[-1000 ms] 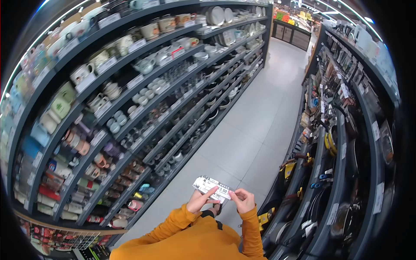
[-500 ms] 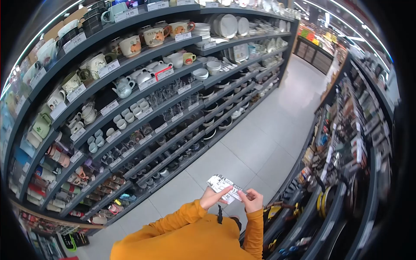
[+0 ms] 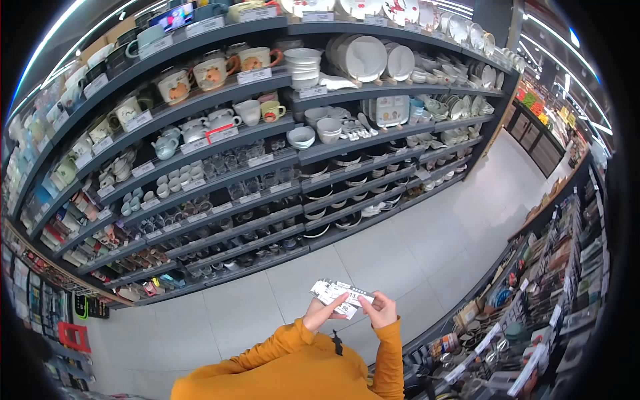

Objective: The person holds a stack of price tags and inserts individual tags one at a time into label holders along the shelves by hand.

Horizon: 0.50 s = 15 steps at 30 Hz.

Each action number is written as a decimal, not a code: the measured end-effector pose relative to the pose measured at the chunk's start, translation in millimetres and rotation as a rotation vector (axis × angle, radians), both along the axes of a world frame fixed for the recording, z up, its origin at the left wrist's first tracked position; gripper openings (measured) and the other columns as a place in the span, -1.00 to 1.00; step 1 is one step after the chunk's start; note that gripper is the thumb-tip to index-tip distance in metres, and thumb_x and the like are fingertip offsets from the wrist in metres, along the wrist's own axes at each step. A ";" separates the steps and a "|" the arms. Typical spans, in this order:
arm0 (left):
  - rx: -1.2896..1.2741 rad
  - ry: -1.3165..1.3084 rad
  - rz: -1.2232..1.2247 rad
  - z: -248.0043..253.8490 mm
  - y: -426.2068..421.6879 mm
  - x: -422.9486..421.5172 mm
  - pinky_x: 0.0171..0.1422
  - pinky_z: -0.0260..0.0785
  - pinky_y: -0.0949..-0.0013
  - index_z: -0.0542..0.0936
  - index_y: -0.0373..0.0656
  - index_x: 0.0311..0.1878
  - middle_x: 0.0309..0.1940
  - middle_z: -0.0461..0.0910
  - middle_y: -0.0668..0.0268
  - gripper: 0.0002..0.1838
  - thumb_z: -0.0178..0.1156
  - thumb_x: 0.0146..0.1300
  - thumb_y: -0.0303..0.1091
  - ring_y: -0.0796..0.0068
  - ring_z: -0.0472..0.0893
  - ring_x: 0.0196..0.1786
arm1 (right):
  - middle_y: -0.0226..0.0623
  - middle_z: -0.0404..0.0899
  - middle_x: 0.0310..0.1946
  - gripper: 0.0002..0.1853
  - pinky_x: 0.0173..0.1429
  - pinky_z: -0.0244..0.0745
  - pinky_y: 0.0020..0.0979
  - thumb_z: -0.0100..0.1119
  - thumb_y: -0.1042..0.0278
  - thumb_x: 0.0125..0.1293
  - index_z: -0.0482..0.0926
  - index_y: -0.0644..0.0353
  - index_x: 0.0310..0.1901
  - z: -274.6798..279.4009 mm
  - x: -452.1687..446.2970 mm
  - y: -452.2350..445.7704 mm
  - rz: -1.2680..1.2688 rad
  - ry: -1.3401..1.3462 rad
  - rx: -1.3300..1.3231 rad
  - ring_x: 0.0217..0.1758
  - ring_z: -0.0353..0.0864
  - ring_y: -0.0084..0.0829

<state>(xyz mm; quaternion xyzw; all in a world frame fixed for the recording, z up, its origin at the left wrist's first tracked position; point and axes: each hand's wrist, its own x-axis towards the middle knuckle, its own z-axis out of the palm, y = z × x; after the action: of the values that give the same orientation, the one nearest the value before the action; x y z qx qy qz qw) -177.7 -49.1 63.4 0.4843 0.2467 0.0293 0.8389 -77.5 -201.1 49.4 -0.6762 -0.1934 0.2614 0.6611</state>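
Several white price labels with black print (image 3: 339,293) are fanned out between my hands in front of my chest. My left hand (image 3: 322,313) grips them from the lower left, its thumb lying over the labels. On the right side, my right hand (image 3: 380,310) pinches the end of the top label between thumb and fingers. The digits "13" and "90" show on the labels. Both hands come out of mustard-yellow sleeves, above the grey tiled floor.
A long dark shelf unit (image 3: 297,159) with mugs, bowls (image 3: 303,67), plates (image 3: 365,59) and glasses runs ahead and left. Kitchen tools hang on a rack (image 3: 493,327) at right. A red stool (image 3: 73,337) stands at far left. Wooden-fronted counters (image 3: 533,133) lie beyond.
The view has swung right, so the crockery shelf now faces me more squarely and the far counters have moved right. A red stool has come into view. Both hands keep hold of the labels.
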 end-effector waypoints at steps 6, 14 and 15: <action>-0.207 -0.032 -0.121 9.7 -43.8 111.2 0.01 0.57 0.34 0.43 -0.22 0.11 0.01 0.52 0.24 -0.67 0.10 0.36 -0.28 0.45 0.56 0.04 | -0.31 0.60 -0.50 -0.81 -0.42 0.38 -0.60 0.22 0.40 0.29 0.50 0.38 -0.28 15.7 120.1 -55.4 -0.100 0.024 0.056 -0.52 0.49 -0.64; -0.287 -0.101 -0.124 -13.6 -79.2 317.2 0.01 0.56 0.33 0.42 -0.18 0.04 0.04 0.51 0.17 -0.77 0.04 0.38 -0.33 0.32 0.54 0.11 | -0.39 0.51 -0.55 -0.85 -0.44 0.35 -0.58 0.18 0.43 0.31 0.52 0.36 -0.23 89.1 319.5 -118.0 -0.275 -0.189 0.204 -0.53 0.45 -0.63; -0.297 -0.106 -0.164 -14.2 -87.6 342.2 0.01 0.56 0.34 0.42 -0.18 0.04 0.04 0.51 0.17 -0.77 0.04 0.38 -0.33 0.33 0.54 0.11 | -0.39 0.51 -0.53 -0.86 -0.44 0.35 -0.58 0.18 0.43 0.31 0.52 0.36 -0.23 98.9 342.8 -124.8 -0.283 -0.181 0.228 -0.53 0.45 -0.63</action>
<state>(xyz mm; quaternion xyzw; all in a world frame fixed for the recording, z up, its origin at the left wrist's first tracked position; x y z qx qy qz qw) 164.5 -136.6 49.2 0.3713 0.1635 -0.0506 0.9126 265.3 -326.0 148.2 -0.6380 -0.1834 0.0802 0.7436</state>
